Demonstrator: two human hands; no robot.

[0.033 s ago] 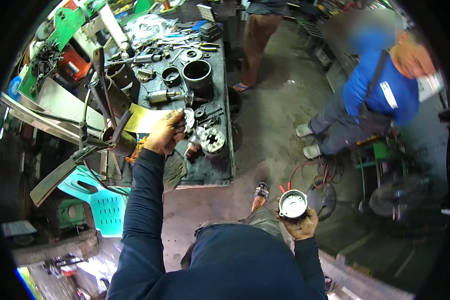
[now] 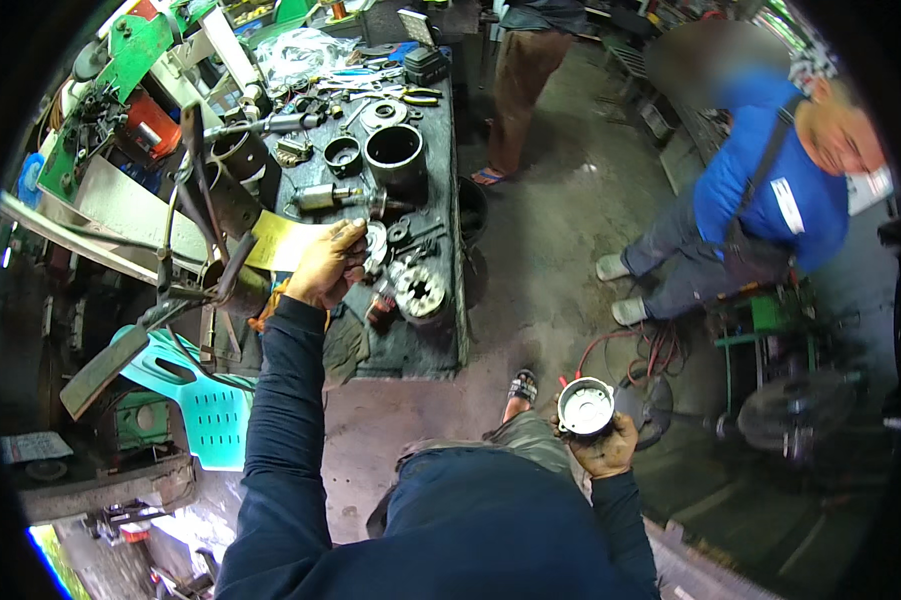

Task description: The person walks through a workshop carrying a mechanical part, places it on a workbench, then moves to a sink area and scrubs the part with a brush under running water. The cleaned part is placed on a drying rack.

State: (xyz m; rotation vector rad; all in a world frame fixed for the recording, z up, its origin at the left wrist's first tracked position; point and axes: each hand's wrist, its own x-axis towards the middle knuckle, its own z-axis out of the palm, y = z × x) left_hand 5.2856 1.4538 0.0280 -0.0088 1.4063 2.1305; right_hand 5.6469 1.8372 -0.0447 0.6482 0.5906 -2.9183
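My left hand (image 2: 325, 265) is closed at the bench's left-front part. A yellow sheet of paper (image 2: 278, 243) extends from its fingers toward the left, pinched at the near end. Low on the right, my right hand (image 2: 610, 450) cradles a round metal end cap (image 2: 586, 407) from below, its pale hollow side facing up. Just right of my left hand, a slotted round motor part (image 2: 421, 292) and a ring-shaped metal piece (image 2: 374, 243) rest on the bench. An armature (image 2: 328, 196) and a dark open cylinder (image 2: 394, 158) lie beyond. The left fingertips are partly hidden.
The dark workbench (image 2: 440, 345) carries pliers (image 2: 420, 97), wrenches and other loose parts. Metal stands (image 2: 232, 270) and a turquoise plastic chair (image 2: 218, 425) are at left. A person in blue (image 2: 760, 190) stands at right, near red cables (image 2: 660, 345) and a fan (image 2: 795, 410).
The yellow sheet looks flatter and more evenly turned toward me. Both hands keep nearly the same places. The person in blue appears slightly farther right and lower.
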